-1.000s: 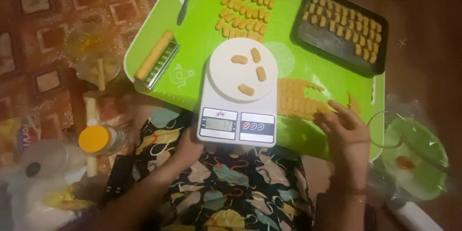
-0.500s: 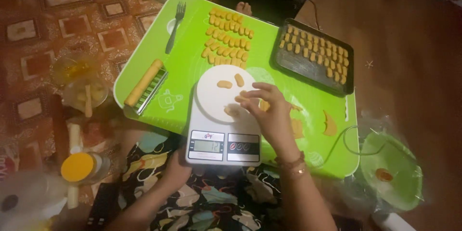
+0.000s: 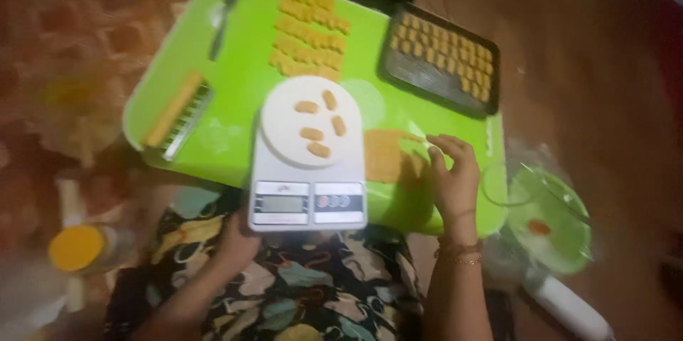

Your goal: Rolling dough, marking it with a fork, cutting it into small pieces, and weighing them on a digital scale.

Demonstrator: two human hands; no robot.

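Note:
A white kitchen scale (image 3: 307, 170) stands at the near edge of a bright green table (image 3: 235, 92), with several small dough pieces (image 3: 319, 128) on its round plate. My left hand (image 3: 238, 238) rests under the scale's near left corner, mostly hidden by it. Fingers curled, my right hand (image 3: 452, 177) lies on the table right of the scale, touching a flat sheet of cut dough (image 3: 388, 156). Whether it holds a piece cannot be made out.
Rows of shaped dough pieces (image 3: 306, 35) lie at the table's far middle. A dark baking tray (image 3: 441, 60) with more pieces sits at the far right. A fork (image 3: 220, 17) and a ridged board with a stick (image 3: 178, 117) lie left. A green bowl (image 3: 548, 216) and a yellow-lidded jar (image 3: 75, 248) stand on the floor.
My right hand has moved off the scale plate, back right to the dough sheet. One more piece now lies on the plate. The view shifted.

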